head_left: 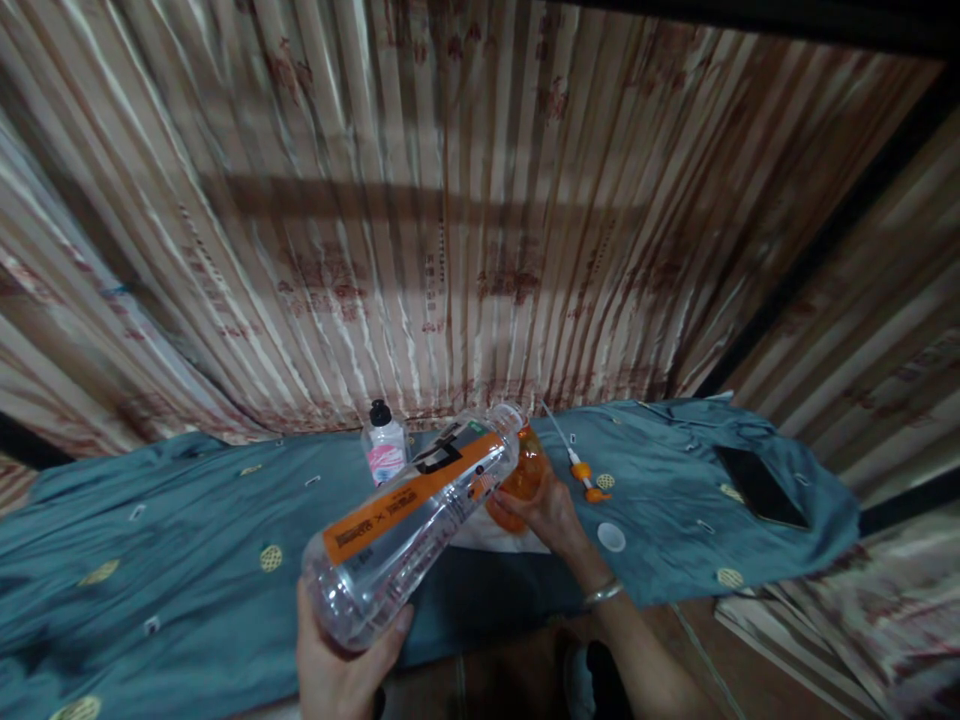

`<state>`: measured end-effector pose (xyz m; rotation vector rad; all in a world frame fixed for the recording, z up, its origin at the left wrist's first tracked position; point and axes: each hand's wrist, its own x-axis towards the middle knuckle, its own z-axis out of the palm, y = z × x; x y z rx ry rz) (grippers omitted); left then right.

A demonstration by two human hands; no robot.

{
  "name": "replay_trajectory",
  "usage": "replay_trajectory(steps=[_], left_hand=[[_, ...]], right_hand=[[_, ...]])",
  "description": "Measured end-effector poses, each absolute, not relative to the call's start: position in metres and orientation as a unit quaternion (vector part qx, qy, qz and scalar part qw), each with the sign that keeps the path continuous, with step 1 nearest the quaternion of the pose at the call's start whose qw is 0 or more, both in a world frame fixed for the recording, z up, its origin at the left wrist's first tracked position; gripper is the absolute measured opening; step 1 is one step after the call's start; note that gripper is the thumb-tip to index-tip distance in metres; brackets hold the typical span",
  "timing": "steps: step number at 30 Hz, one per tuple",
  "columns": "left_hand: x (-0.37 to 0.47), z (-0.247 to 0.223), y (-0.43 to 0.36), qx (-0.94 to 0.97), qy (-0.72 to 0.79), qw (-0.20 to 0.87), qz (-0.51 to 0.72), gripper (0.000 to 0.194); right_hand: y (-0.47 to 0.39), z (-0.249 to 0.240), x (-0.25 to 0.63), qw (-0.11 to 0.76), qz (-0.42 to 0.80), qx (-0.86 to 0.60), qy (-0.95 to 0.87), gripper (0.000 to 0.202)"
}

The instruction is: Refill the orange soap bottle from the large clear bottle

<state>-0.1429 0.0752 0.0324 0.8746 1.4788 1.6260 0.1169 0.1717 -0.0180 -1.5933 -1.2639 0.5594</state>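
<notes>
With the orange bottle (pixel 531 462) as the landmark, the teal patterned tablecloth (pixel 195 510) spreads out to its left and runs on beneath everything. The left hand (pixel 341 672) is nearer the wearer and left of the orange bottle, its fingers and thumb wrapped around the base of a large clear plastic bottle (pixel 420 502) with an orange label. Behind that large bottle, left of the orange bottle, stands a small pink-labelled bottle with a black cap (pixel 385 455). The large bottle slants up toward the orange bottle, its uncapped mouth right at the top of it; whether the two touch, and whether liquid is flowing, I cannot tell.

The orange bottle stands on or just over a white sheet (pixel 517 543). The right hand (pixel 553 515) closes around it from its right side, a silvery bracelet (pixel 602 592) at the wrist. Just right of the orange bottle lie an orange-and-white pump head with its dip tube (pixel 580 472) and, nearer the wearer, a white round cap or disc (pixel 611 537). Well to the right lies a dark smartphone (pixel 759 486).

The step in hand looks like pouring; the next move seems to call for keeping both mouths lined up, the orange bottle steady, and tipping the large bottle gradually.
</notes>
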Motion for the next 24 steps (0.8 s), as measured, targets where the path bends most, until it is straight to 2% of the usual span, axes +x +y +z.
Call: replay_trajectory(steps=[3, 11, 18, 24], left_hand=[[-0.1443, 0.0290, 0.0763, 0.345, 0.586, 0.368, 0.635, 0.096], [-0.1414, 0.0344, 0.0750, 0.334, 0.588, 0.371, 0.636, 0.117], [-0.1424, 0.0347, 0.0756, 0.351, 0.590, 0.356, 0.634, 0.110], [-0.1427, 0.0350, 0.0757, 0.348, 0.584, 0.363, 0.638, 0.113]], right_hand=[[0.1723, -0.0181, 0.1173, 0.495, 0.237, -0.657, -0.518, 0.073], [0.1723, -0.0176, 0.1171, 0.489, 0.235, -0.663, -0.517, 0.070], [0.1738, -0.0196, 0.1190, 0.491, 0.231, -0.664, -0.515, 0.077], [0.1745, -0.0204, 0.1174, 0.503, 0.226, -0.657, -0.513, 0.077]])
